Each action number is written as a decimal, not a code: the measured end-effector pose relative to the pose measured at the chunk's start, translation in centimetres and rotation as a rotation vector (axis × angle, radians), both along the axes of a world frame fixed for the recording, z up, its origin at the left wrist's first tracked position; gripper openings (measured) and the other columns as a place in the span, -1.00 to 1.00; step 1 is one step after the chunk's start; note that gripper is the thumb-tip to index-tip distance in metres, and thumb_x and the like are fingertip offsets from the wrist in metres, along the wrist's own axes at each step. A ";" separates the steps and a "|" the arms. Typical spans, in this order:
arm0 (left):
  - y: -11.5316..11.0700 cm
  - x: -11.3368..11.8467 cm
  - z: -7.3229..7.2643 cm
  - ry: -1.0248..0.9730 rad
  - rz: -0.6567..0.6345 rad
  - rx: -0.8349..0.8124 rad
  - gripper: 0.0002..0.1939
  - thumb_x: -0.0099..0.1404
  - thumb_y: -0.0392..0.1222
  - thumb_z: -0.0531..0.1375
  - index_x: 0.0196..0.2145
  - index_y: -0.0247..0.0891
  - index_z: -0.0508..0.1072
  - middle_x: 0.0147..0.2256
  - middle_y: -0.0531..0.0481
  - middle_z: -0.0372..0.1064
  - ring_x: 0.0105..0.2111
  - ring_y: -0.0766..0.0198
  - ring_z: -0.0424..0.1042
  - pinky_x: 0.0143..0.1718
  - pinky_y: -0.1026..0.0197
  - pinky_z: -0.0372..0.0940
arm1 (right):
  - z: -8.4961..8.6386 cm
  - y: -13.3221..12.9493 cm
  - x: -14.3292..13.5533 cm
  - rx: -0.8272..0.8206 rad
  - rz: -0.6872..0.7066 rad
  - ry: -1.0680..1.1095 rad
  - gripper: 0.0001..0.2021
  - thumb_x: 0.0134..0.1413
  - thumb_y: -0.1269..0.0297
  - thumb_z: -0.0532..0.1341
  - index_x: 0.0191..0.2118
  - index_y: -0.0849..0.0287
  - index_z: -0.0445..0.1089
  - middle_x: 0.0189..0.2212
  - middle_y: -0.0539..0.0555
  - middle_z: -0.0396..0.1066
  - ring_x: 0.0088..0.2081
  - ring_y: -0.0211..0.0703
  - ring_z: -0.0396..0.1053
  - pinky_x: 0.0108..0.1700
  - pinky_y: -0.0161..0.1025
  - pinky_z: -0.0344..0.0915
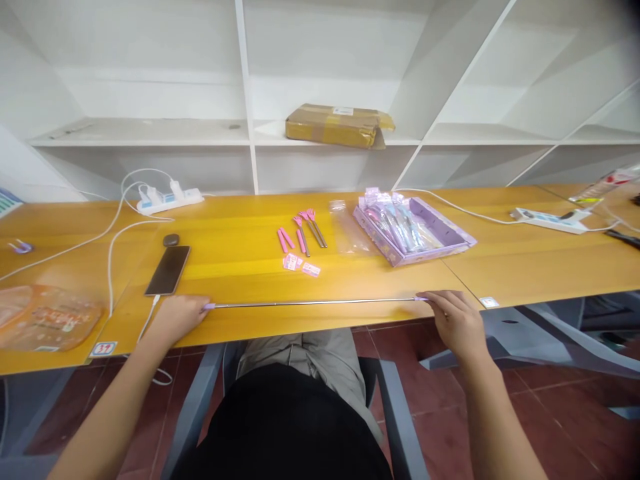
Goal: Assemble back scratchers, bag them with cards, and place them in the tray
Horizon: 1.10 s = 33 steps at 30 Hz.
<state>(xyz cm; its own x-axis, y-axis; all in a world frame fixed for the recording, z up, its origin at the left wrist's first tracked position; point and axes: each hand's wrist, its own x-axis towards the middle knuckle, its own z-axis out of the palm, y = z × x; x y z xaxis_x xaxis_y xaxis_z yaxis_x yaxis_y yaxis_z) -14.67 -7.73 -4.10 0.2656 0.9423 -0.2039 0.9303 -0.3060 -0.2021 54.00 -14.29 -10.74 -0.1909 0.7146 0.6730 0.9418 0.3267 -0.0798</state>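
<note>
Thin, straight and silvery with pale purple ends, the rod [310, 303] spans left grip [181, 316] to right grip [457, 321], both pinching it.

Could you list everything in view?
Shelving: 1, white, back
Cardboard box: 1, brown, shelved
Tabletop: 1, yellow-brown, middle
Open box: 1, purple, right-centre
Packets: several, multicoloured, inside it
Clear bag: 1, colourless, centre
Claw-headed sticks: 3, pink-silver, centre
Tubes: about 3, pink, centre
Cards: several, pink-white, centre
Phone: 1, dark, left
Rounded item: 1, dark, left
Power strips: 2, white, left, right
Cables: several, white, tabletop
Plug: 1, purple, left
Patterned bag: 1, orange, left
Labels: 2, white, front edge
Bottle: 1, clear, right
Chairs: several, grey, below
Rod: 1, silver, front
Left hand: 1, bare, rod's end
Right hand: 1, bare, rod's end
</note>
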 end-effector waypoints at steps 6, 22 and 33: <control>-0.6 0.6 -0.6 -0.073 0.075 0.007 -0.61 0.55 -0.06 0.04 -0.18 -0.15 0.67 -0.14 -0.24 0.73 -0.11 -0.12 0.71 -0.19 0.09 0.35 | -3.5 0.5 -1.7 -0.151 -0.036 0.264 -0.76 0.55 0.18 0.15 0.02 0.07 0.56 -0.03 0.20 0.65 0.01 0.11 0.61 0.09 0.04 0.51; -0.8 1.9 -1.0 -0.077 0.153 0.026 -0.59 0.57 -0.03 0.02 -0.16 -0.13 0.68 -0.12 -0.26 0.72 -0.06 -0.17 0.69 -0.17 0.07 0.33 | -5.1 3.1 -6.4 -0.080 -0.401 0.741 -0.68 0.39 0.10 0.12 0.01 0.17 0.49 -0.01 0.32 0.61 -0.07 0.15 0.57 0.05 0.10 0.45; 1.6 7.3 0.9 -0.118 0.082 -0.050 -0.54 0.61 -0.01 0.01 -0.09 -0.12 0.71 -0.09 -0.29 0.72 -0.05 -0.15 0.69 -0.08 0.02 0.39 | -1.3 6.1 -11.3 -0.044 -0.107 0.345 -0.71 0.42 0.37 0.06 0.03 0.11 0.52 -0.10 0.25 0.63 -0.05 0.12 0.58 0.07 0.06 0.50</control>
<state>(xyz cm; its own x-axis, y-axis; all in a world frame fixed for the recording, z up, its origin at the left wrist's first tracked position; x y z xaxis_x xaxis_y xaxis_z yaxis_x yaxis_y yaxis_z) -7.33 -6.12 -3.19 0.2130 0.9513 -0.2228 0.9691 -0.2348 -0.0762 42.73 -8.24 -12.03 0.1195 0.7482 0.6526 0.8858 0.2166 -0.4105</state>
